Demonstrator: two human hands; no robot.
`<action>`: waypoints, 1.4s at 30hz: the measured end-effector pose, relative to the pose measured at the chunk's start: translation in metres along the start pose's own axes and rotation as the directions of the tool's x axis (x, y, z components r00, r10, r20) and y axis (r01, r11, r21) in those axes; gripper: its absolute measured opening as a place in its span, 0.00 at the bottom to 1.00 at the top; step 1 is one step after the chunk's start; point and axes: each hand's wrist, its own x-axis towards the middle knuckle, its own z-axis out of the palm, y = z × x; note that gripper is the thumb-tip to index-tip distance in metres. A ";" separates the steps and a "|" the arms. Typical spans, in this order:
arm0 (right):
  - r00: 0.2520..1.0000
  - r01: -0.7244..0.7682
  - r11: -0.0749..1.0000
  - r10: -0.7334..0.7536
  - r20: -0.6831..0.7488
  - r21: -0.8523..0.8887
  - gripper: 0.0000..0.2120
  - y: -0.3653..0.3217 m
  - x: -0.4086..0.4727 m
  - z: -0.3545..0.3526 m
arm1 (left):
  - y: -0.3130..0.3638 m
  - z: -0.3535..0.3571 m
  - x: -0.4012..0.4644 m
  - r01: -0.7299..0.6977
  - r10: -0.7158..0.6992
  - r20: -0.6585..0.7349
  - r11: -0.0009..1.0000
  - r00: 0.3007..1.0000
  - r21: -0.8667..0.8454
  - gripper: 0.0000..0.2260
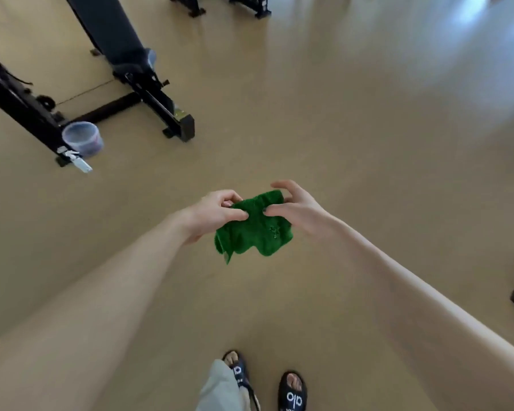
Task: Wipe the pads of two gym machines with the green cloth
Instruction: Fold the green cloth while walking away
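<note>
Two sandalled feet [292, 390] stand on the tan floor [339, 143]. Above them both hands hold the green cloth [254, 229] in the air: the left hand [217, 213] pinches its upper left edge, the right hand [297, 207] pinches beside it, its other fingers spread loosely. Farther left, a padded black gym machine [113, 31] runs out of frame, blurred, with a clear tub [82, 138] by its base.

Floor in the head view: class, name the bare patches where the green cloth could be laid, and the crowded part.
Bare floor runs from the bench frame rightward, and between the hands and the sandals. The upper left is crowded: bench pad, black frame bars, a clear tub. Both hands hold the green cloth.
</note>
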 end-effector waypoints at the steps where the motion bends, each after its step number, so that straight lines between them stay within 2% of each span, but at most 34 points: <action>1: 0.999 0.031 0.999 -0.029 0.046 -0.025 0.29 -0.015 0.019 -0.001 | 0.003 -0.016 0.012 -0.002 0.001 -0.032 1.000 0.999 -0.011 0.05; 4: 0.991 0.075 0.992 -0.064 0.115 -0.100 0.21 -0.059 0.099 0.007 | 0.013 -0.071 0.060 -0.024 0.016 -0.122 0.998 0.992 -0.064 0.04; 6: 0.993 0.041 0.992 -0.027 0.116 -0.120 0.14 -0.083 0.156 0.018 | 0.014 -0.109 0.096 -0.027 0.014 -0.170 0.997 0.985 -0.078 0.05; 9: 0.991 -0.064 0.991 0.077 0.105 -0.119 0.18 -0.114 0.240 0.033 | 0.017 -0.167 0.151 -0.005 -0.009 -0.188 0.997 0.982 -0.077 0.08; 11: 0.985 -0.093 0.988 0.109 0.136 -0.122 0.17 -0.140 0.298 0.043 | 0.021 -0.212 0.190 0.019 -0.037 -0.219 0.996 0.975 -0.081 0.06; 17: 0.955 -0.042 0.999 0.043 0.295 -0.012 0.09 -0.218 0.433 0.051 | 0.047 -0.323 0.281 0.046 -0.073 -0.304 0.994 0.950 -0.096 0.06; 20: 0.967 -0.029 0.999 0.036 0.254 -0.028 0.07 -0.254 0.509 0.054 | 0.056 -0.381 0.334 0.071 -0.095 -0.316 0.994 0.944 -0.089 0.07; 23: 0.975 -0.024 0.994 0.047 0.215 -0.109 0.08 -0.292 0.595 0.061 | 0.059 -0.440 0.394 0.105 -0.135 -0.346 0.989 0.928 -0.103 0.07; 28: 0.952 0.098 0.962 -0.016 0.305 -0.256 0.12 -0.350 0.719 0.070 | 0.055 -0.525 0.485 0.144 -0.178 -0.401 0.983 0.898 -0.113 0.08; 31: 0.944 0.145 0.900 -0.002 0.330 -0.411 0.07 -0.379 0.801 0.086 | 0.043 -0.581 0.545 0.132 -0.162 -0.424 0.986 0.891 -0.100 0.06; 34: 0.943 0.177 0.850 -0.002 0.333 -0.496 0.07 -0.396 0.883 0.108 | 0.023 -0.634 0.609 0.151 -0.162 -0.457 0.987 0.875 -0.061 0.03; 39: 0.922 0.143 0.830 0.086 0.377 -0.539 0.11 -0.386 1.017 0.149 | -0.033 -0.699 0.718 0.217 -0.206 -0.428 0.976 0.880 -0.024 0.04; 41: 0.895 0.098 0.833 0.166 0.415 -0.545 0.14 -0.370 1.077 0.163 | -0.067 -0.714 0.767 0.240 -0.233 -0.409 0.970 0.882 -0.033 0.08; 42: 0.869 0.053 0.831 0.235 0.435 -0.554 0.18 -0.361 1.101 0.167 | -0.080 -0.718 0.786 0.255 -0.249 -0.398 0.966 0.883 -0.038 0.09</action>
